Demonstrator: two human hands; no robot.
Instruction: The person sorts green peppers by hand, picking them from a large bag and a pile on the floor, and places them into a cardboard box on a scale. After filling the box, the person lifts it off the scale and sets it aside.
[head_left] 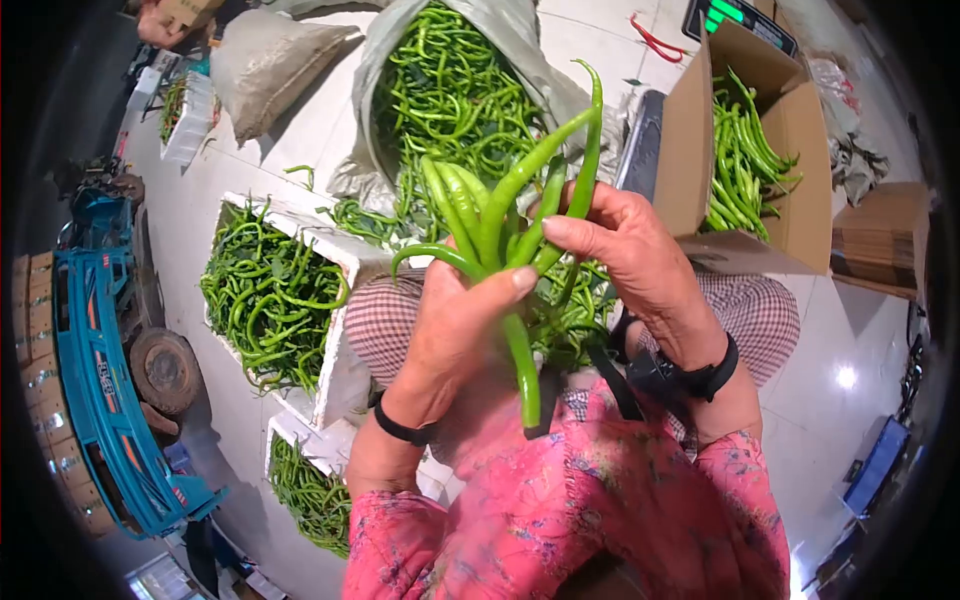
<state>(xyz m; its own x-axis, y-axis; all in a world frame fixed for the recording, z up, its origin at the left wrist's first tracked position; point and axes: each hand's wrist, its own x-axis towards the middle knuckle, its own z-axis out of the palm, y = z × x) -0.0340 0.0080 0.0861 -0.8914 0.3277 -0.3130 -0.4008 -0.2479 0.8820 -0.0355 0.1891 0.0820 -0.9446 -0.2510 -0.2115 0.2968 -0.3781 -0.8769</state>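
Note:
My left hand is closed round a small bunch of long green chili peppers, its thumb pressed across them. Their tips fan out above the fist, and one pepper hangs down below it. At the bunch's right side, my right hand pinches a curved green chili pepper between thumb and fingers. Both hands are close together above my lap, where more green peppers and leaves lie partly hidden behind them.
Ahead lies an open sack full of green peppers. White foam boxes of peppers stand at left, a cardboard box holding peppers at right. A scale display, red peppers, a tied sack and a blue cart surround these.

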